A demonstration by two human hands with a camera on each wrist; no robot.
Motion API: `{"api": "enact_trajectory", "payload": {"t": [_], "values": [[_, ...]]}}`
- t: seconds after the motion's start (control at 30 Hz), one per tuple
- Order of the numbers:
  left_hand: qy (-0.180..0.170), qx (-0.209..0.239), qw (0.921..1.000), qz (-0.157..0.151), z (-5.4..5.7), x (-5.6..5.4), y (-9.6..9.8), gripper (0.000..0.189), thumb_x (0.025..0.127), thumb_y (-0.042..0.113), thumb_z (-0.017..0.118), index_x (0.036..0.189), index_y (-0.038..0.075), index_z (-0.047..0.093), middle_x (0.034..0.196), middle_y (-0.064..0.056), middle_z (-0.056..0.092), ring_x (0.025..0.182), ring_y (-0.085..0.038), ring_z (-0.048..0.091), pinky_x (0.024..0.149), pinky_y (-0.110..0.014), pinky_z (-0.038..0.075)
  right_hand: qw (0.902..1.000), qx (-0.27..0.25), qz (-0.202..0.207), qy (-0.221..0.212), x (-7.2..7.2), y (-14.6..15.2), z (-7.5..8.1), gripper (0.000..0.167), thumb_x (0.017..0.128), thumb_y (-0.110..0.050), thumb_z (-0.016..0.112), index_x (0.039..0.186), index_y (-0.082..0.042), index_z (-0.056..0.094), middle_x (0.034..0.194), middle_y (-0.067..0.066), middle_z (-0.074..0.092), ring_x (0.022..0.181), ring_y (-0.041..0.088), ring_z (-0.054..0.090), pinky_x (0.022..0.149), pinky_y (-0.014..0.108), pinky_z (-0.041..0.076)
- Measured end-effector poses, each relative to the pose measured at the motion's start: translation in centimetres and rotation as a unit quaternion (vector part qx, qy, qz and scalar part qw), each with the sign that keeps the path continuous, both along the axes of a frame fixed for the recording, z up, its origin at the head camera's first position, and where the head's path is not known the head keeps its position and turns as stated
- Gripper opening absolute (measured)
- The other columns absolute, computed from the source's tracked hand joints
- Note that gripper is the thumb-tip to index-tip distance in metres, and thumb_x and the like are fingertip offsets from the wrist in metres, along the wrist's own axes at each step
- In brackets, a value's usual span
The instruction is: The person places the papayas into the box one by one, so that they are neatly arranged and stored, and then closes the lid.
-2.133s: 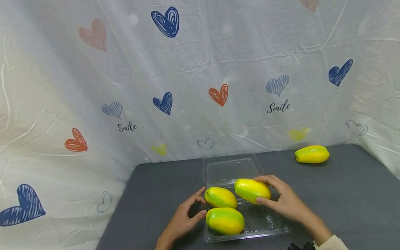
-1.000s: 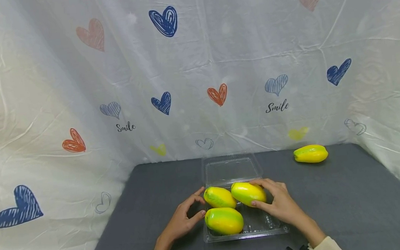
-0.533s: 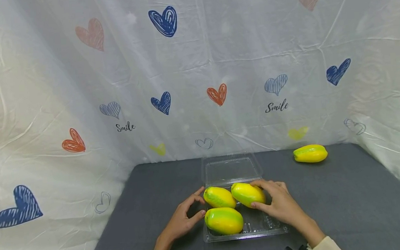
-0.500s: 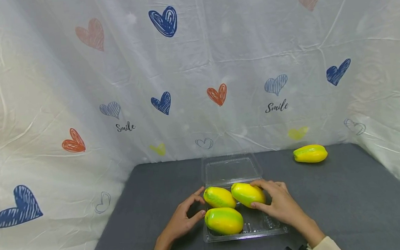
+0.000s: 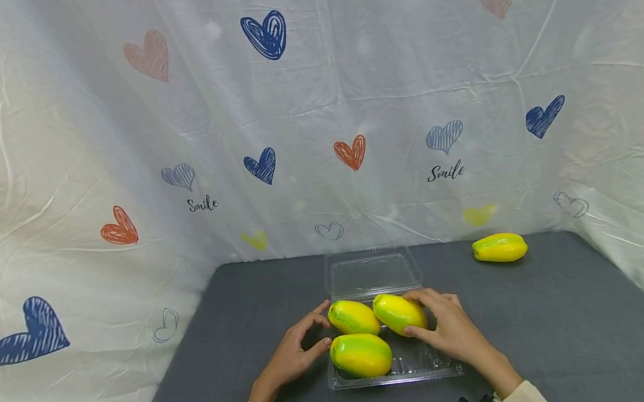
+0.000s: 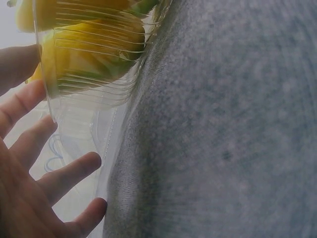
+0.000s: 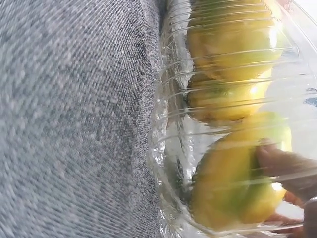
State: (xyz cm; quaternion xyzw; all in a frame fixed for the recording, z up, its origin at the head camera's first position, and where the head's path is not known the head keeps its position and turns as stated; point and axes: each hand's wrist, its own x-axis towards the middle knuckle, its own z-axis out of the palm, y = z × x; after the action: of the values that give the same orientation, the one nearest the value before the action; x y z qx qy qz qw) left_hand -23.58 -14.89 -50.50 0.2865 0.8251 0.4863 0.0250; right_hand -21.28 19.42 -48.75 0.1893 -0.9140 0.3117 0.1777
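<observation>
Fruits (image 5: 361,356), four yellow ones: three in one clear box (image 5: 396,380), the fourth fruit (image 5: 500,248) far back on the tabletop (image 5: 537,317). The right hand (image 5: 452,327) holds one boxed fruit (image 5: 395,313); the left hand (image 5: 295,351) is spread beside the box.

This looks like a small makeshift booth for tabletop work; what building holds it cannot be told. A grey cloth-covered table (image 5: 567,333) spreads beneath the left hand (image 5: 296,351) and right hand (image 5: 451,325), and a whitish sheet (image 5: 391,65) printed with hearts (image 5: 46,332) and "Smile" lettering (image 5: 446,172) hangs beyond them and to either side.
</observation>
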Motion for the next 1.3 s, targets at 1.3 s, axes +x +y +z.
{"api": "enact_trajectory", "payload": {"t": [1.3], "values": [[0.004,-0.001,1.0000,-0.002,0.06,-0.01,-0.14,0.021,0.100,0.027,0.067,0.116,0.015,0.060,0.165,0.001,0.036,0.154,-0.029,0.033,0.119,-0.068,0.028,0.9987,-0.037,0.009,0.032,-0.40,0.29,-0.26,0.057,0.079,-0.028,0.088,0.131,-0.018,0.066,0.123,-0.002,0.069,0.114,0.025,0.063,0.089,0.043,0.037]]}}
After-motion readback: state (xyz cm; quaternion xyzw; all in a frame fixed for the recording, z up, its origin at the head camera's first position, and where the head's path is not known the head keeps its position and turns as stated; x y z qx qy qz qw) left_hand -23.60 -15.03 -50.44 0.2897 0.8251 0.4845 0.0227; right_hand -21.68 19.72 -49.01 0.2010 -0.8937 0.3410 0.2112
